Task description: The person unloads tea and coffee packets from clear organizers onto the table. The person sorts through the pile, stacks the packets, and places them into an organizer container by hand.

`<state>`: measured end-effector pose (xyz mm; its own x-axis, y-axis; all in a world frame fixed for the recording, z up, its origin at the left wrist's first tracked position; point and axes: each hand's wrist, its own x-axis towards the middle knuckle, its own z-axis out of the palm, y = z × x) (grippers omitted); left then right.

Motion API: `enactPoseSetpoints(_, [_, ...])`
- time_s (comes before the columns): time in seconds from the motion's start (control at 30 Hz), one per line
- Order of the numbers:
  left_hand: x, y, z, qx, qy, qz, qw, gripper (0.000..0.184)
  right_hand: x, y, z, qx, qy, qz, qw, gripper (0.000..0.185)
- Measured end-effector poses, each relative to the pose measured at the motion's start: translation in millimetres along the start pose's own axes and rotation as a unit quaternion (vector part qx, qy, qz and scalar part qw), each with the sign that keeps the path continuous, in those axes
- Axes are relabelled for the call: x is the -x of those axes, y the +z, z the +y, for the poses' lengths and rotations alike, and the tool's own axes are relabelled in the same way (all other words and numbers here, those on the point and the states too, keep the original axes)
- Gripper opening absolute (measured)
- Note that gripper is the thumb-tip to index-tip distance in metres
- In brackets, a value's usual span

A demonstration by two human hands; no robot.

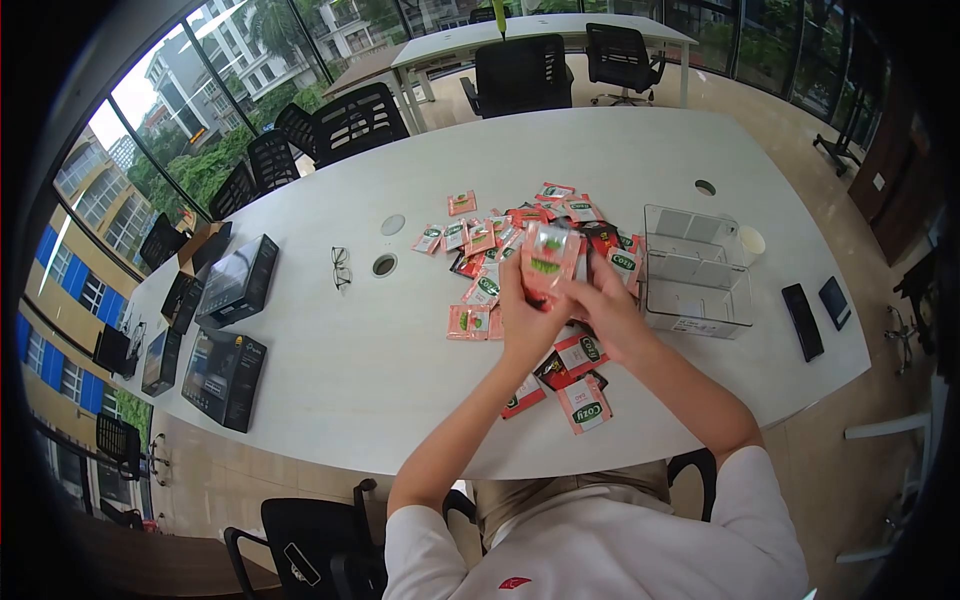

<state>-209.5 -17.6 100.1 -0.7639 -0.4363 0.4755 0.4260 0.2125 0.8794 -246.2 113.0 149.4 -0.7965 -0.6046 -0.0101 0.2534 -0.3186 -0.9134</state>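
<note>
Both hands meet above a heap of small tea sachets (483, 290), pink-and-white or black-and-red, several printed "Cozy". Pinkish sachets (550, 257), perhaps a small stack, are held upright between them. My left hand (527, 308) is closed round their left side. At the lower right of the same sachets, my right hand (606, 306) grips with its thumb in front. Nearer to me, beneath the forearms, lie more sachets (585, 403). To the right of the heap stands a clear plastic organizer (697, 318) with compartments.
A paper cup (751, 243) stands behind the organizer. Farther right are a black phone (802, 322) and a dark flat item (833, 303). Eyeglasses (341, 268) lie left of the heap, with black boxes (225, 375) at the table's left end. Office chairs (523, 75) surround the table.
</note>
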Motion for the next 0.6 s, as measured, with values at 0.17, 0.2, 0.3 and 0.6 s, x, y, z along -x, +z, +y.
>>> enactPoseSetpoints(0.17, [-69,-4,15,-0.123,0.047,-0.087,0.987,0.092,-33,-8,-35,0.140,-0.092,0.021,0.986,0.062])
enactPoseSetpoints(0.2, [-75,-8,8,-0.165,0.053,-0.114,0.978,0.096,-37,-13,-36,0.179,-0.085,0.041,0.979,0.066])
enactPoseSetpoints(0.3, [-75,-36,-16,-0.265,-0.035,-0.142,0.953,0.108,-68,-69,-11,0.347,-0.124,0.099,0.924,0.076])
enactPoseSetpoints(0.6, [16,-156,-74,-0.483,-0.130,-0.062,0.864,0.105,59,-51,16,0.625,-0.210,-0.231,0.716,0.071])
